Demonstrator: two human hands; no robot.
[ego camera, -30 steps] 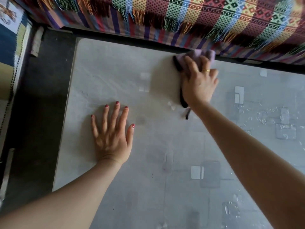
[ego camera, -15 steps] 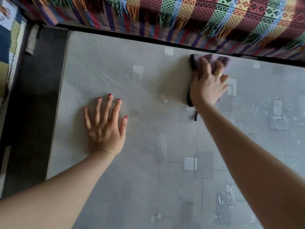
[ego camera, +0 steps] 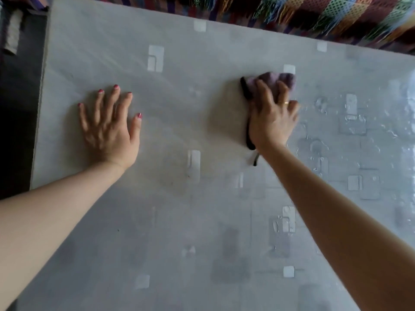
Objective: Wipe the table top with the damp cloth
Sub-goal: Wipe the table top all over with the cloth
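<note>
A grey table top (ego camera: pixel 179 221) with pale square patterns fills the view. My right hand (ego camera: pixel 272 117) presses a purple cloth with a black edge (ego camera: pixel 271 79) flat on the table, right of centre; most of the cloth is hidden under the palm, and a black strip trails out by the wrist. My left hand (ego camera: pixel 110 129) lies flat on the table at the left, fingers spread, holding nothing. Water drops and streaks (ego camera: pixel 350 122) glisten on the surface right of the cloth.
A colourful striped fabric with fringe (ego camera: pixel 314 14) hangs along the table's far edge. Dark floor (ego camera: pixel 15 108) runs beside the table's left edge. The near part of the table bears only the printed pattern and a few wet patches.
My right hand has drawn the cloth away from the far edge, toward me and to the right. The view has shifted; my left hand stays flat in place.
</note>
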